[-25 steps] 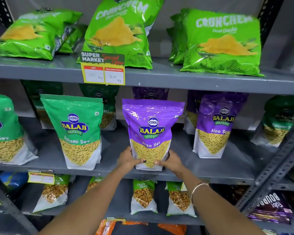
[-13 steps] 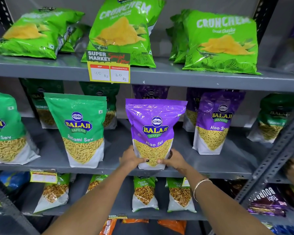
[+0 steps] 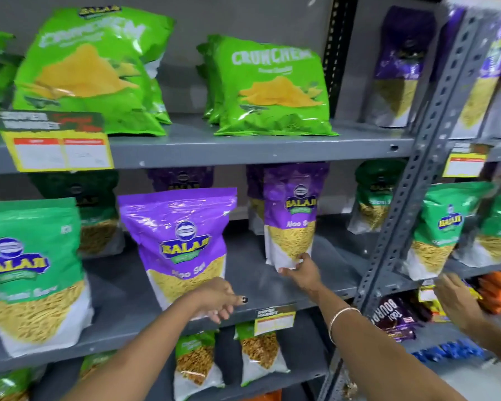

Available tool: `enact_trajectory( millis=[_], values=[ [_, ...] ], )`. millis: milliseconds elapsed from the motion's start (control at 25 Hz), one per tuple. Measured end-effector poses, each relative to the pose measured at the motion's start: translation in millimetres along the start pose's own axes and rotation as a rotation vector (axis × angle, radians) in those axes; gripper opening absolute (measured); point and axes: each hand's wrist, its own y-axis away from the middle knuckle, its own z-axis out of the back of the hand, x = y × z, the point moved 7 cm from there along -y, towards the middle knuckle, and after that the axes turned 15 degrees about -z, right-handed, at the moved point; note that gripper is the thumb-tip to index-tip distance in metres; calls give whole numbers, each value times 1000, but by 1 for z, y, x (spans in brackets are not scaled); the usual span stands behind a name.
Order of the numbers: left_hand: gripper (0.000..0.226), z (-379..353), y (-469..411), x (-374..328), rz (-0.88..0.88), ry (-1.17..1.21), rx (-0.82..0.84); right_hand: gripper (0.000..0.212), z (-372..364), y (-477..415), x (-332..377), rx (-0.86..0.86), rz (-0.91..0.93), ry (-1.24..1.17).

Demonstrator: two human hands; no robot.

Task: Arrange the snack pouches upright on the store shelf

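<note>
- While my right hand (image 3: 300, 270) reaches up and forward to the middle shelf (image 3: 272, 306), its fingers curl around the bottom right corner of a purple Aloo Sev pouch (image 3: 291, 215), which stands upright towards the back of that shelf.
- With my right arm stretched out nearly straight, a thin bangle (image 3: 342, 316) sits on the wrist.
- Nearer the front edge stands a second purple pouch (image 3: 180, 244), also upright and leaning slightly.
- Against its lower right corner rests my left hand (image 3: 217, 299), palm down, fingers loosely bent and spread; it touches the pouch but I cannot tell whether it grips it.
- Left of that pouch stands a green Balaji pouch (image 3: 32, 270), upright at the shelf front, with darker pouches behind it.
- Above, on the top shelf, green Crunchem bags (image 3: 272, 88) lean back, and a yellow price tag (image 3: 58, 149) hangs on the shelf edge.
- Beyond the slotted grey upright (image 3: 417, 169) to the right, another person's hand (image 3: 460, 302) reaches towards the next rack, where more green pouches stand.
</note>
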Motion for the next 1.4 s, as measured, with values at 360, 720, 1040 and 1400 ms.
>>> enact_trajectory(
  millis=[360,720,1040,1400],
  values=[
    [76,-28,-146,-63,-195,338,-493,97,45,-121,-7,299,-19,-29],
    [65,-42,-156,-36,-85,307,-658,62,50,-104,-16,469,29,-81],
    [39,-66,-93,-72,-87,196,-676,63,71,-71,-39,438,24,-16],
    [42,-74,-82,-81,-87,164,-623,63,73,-53,-40,482,34,-45]
  ],
)
